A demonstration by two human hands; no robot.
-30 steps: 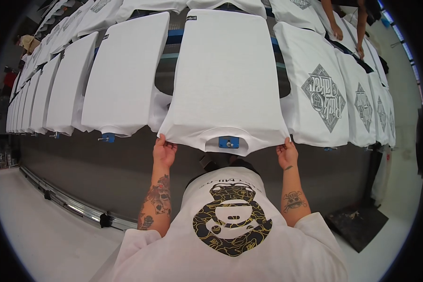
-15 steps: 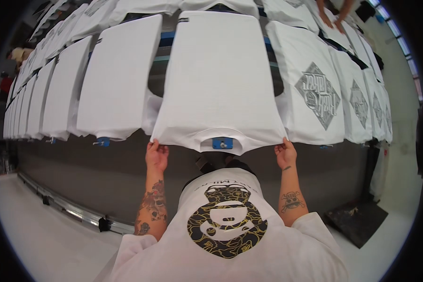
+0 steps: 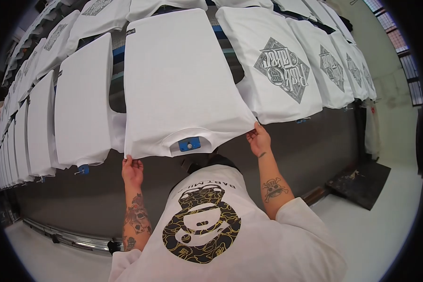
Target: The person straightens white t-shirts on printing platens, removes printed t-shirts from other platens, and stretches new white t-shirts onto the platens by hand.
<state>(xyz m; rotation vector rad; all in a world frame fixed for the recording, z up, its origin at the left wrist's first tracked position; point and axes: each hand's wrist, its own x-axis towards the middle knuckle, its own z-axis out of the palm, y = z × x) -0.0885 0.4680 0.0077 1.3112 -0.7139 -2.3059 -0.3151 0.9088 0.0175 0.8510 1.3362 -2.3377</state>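
A plain white shirt (image 3: 178, 75) lies stretched over a flat board in front of me, its neck opening towards me. Inside the neckline shows a blue bracket (image 3: 189, 144) with a metal knob. My left hand (image 3: 132, 170) pinches the shirt's near left corner between thumb and fingers. The near right corner is pinched by my right hand (image 3: 258, 139), which sits a little higher in view. Between the hands the near edge of the fabric is spread wide.
To the right hangs a white shirt with a grey diamond print (image 3: 282, 69), followed by more printed ones. Plain white shirts (image 3: 83, 101) line the left. A dark panel (image 3: 358, 184) lies on the floor at the right, and a metal rail (image 3: 73, 238) runs at the lower left.
The view has turned, so the shirts appear further left and tilted. Both hands still hold the shirt's corners. The other person's arms at the upper right are out of view.
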